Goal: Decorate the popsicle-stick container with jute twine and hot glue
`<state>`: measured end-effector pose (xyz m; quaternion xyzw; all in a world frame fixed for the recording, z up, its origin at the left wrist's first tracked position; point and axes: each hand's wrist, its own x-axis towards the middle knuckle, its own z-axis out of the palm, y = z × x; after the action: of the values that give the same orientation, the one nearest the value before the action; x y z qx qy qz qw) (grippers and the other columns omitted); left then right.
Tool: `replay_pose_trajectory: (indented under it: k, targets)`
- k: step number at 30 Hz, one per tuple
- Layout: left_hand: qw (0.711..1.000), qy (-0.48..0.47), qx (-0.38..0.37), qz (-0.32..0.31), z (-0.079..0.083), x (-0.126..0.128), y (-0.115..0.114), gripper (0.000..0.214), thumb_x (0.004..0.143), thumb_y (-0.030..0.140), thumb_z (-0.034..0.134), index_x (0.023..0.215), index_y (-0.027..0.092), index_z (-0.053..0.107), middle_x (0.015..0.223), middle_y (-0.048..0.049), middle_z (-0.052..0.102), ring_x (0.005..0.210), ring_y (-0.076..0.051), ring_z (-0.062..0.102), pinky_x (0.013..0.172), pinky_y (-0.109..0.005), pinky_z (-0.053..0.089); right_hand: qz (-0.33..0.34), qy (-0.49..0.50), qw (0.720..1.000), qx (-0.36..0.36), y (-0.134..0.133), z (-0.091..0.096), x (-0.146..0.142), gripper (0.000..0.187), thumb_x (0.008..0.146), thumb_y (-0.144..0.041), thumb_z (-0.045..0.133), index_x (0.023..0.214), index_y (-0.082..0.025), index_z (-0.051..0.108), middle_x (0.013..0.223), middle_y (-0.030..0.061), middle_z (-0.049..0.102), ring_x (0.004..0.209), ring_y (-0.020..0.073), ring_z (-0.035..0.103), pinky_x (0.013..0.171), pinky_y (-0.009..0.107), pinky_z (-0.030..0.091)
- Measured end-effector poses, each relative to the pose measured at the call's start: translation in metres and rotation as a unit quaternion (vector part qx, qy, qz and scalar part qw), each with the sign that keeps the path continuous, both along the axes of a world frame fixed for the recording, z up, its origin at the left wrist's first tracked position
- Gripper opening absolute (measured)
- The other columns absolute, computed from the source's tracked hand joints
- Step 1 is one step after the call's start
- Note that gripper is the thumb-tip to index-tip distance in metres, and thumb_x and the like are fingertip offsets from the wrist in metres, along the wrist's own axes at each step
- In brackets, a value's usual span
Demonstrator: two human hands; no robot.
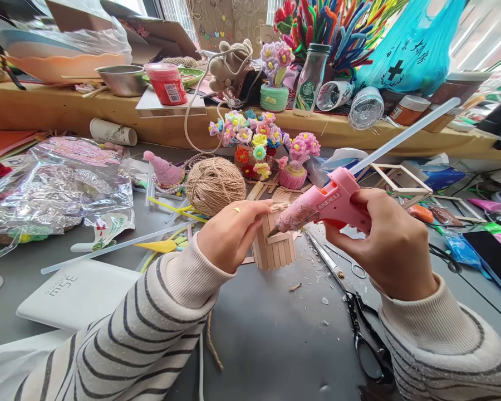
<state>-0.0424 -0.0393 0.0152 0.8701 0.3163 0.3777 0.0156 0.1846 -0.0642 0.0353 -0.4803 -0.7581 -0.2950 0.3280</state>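
Observation:
My right hand [384, 239] is wrapped round a pink glue gun [338, 203], a long translucent glue stick [404, 136] rising from its back. The gun's nozzle points down to the left, at the upper edge of a small craft piece made of wooden sticks [273, 250]. That piece stands on the grey table, its sticks side by side in a curved wall. My left hand [234, 231] grips its left side, fingers bent over the top and partly hiding it. Just behind this hand sits a ball of jute twine [215, 186].
Black-handled scissors [365, 328] lie near my right forearm, with smaller scissors [353, 264] beside them. At left are a white power bank [77, 295] and clear plastic bags [83, 189]. Crocheted flowers [261, 139] stand behind the twine. A glass bottle [311, 83] is on the ledge.

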Motion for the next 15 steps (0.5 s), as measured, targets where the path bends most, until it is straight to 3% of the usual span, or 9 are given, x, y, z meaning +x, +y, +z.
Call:
replay_pose_trajectory:
  k: [15]
  targets:
    - [1.000, 0.009, 0.009, -0.012, 0.0006, -0.0010, 0.0009, 0.021, 0.084, 0.008, 0.045, 0.102, 0.006, 0.054, 0.106, -0.0168, 0.067, 0.100, -0.023, 0.063, 0.087, -0.035, 0.052, -0.002, 0.007, 1.000, -0.015, -0.0001, 0.0002, 0.0018, 0.025, 0.070, -0.029, 0.064, 0.087, -0.016, 0.049, 0.066, 0.0032, 0.056, 0.057, 0.0171, 0.055, 0.048, 0.027, 0.040]
